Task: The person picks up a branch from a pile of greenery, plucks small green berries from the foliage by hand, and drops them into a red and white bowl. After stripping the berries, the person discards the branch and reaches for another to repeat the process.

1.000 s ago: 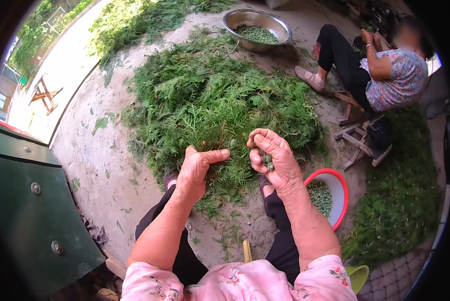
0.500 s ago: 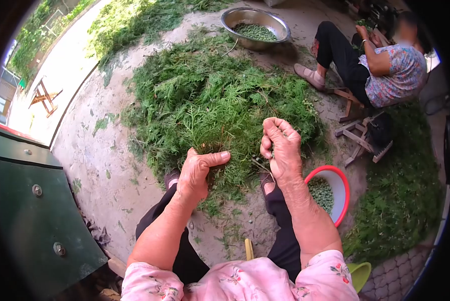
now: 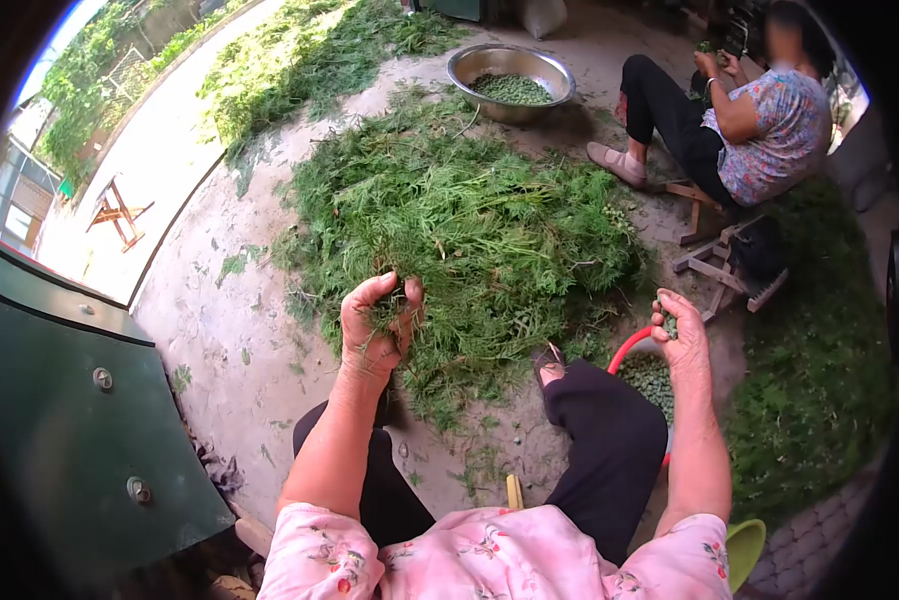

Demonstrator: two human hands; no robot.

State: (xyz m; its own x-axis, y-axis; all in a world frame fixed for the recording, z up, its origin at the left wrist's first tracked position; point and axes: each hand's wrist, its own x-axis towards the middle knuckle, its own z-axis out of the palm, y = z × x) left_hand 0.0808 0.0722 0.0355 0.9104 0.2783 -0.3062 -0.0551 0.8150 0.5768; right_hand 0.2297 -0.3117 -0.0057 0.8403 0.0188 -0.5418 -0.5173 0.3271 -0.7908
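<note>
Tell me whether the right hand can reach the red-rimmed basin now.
Probably yes. The right hand, holding small green pods, looks close to the red-rimmed basin, with nothing visible between them; the right leg hides part of it.

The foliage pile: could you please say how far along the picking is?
Green pods already fill part of the metal basin and red-rimmed bowl; the left hand holds sprigs, the right hand more pods. The foliage pile seems left to do, its unpicked share unclear.

Glossy metal basin (image 3: 510,83); beside it, rough matt concrete floor (image 3: 214,290); farther right of it, floral cloth shirt (image 3: 781,125).
</note>
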